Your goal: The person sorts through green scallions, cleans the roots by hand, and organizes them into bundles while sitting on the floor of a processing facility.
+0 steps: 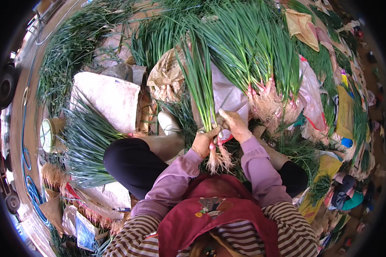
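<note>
A small bunch of spring onions (203, 96) stands upright before my lap, green leaves away from me and pinkish bulbs with pale roots hanging toward me. My left hand (205, 139) is closed round its stems just above the bulbs. Against the right side of the same stems, my right hand (234, 125) is closed, thumb and fingers at the bunch; its fingertips are partly hidden. Beyond my right hand, a big pile of spring onions (261, 64) lies with its roots toward me on pale plastic sacking (229, 92).
More spring onions (88, 145) lie left of my bent knee, beside a pale green bucket (52, 135). A whitish sack (109, 100) is spread at the left, near a crumpled tan bag (167, 75). A blue hose (30, 188) runs along the far left. Yellow sacks (344, 111) lie right.
</note>
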Demonstrator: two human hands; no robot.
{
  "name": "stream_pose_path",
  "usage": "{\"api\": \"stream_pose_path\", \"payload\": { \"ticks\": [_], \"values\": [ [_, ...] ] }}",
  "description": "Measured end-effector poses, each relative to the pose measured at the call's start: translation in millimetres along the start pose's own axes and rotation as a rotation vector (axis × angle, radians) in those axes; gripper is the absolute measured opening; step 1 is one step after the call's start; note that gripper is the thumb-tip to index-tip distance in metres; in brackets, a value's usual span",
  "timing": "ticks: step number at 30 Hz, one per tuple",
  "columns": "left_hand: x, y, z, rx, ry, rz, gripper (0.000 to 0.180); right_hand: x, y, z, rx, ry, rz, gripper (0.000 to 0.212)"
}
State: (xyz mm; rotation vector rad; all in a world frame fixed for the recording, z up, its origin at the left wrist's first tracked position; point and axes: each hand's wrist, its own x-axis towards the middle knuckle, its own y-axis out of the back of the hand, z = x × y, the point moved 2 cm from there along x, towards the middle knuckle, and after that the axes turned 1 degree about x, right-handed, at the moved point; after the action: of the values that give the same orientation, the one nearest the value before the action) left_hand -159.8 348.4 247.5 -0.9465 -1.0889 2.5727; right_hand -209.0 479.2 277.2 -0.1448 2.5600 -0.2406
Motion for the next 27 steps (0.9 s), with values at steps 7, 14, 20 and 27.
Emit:
{"api": "stream_pose_path", "payload": {
  "ticks": [7, 14, 20, 27],
  "values": [
    [-3.8, 3.3, -9.8, 0.199, -0.115, 0.2, 0.011, 14.9, 10.6, 36.3, -0.902, 0.187, 0.335, 0.025],
    [4.2, 5.3, 1.6, 0.198, -0.134, 0.238, 0.008, 19.5, 66.5, -1.1, -1.342, -0.08, 0.196, 0.024],
    [18.1, -7.9, 7.9, 0.093, -0.016, 0.131, 0.031, 64.1, 110.9, -47.6, -1.258, 0.381, 0.701, 0.029],
    [19.6, -11.4, 3.2, -0.019, -0.086, 0.244, 0.031, -40.8, 15.9, 22.5, -1.127, 0.547, -0.029, 0.016]
  ]
}}
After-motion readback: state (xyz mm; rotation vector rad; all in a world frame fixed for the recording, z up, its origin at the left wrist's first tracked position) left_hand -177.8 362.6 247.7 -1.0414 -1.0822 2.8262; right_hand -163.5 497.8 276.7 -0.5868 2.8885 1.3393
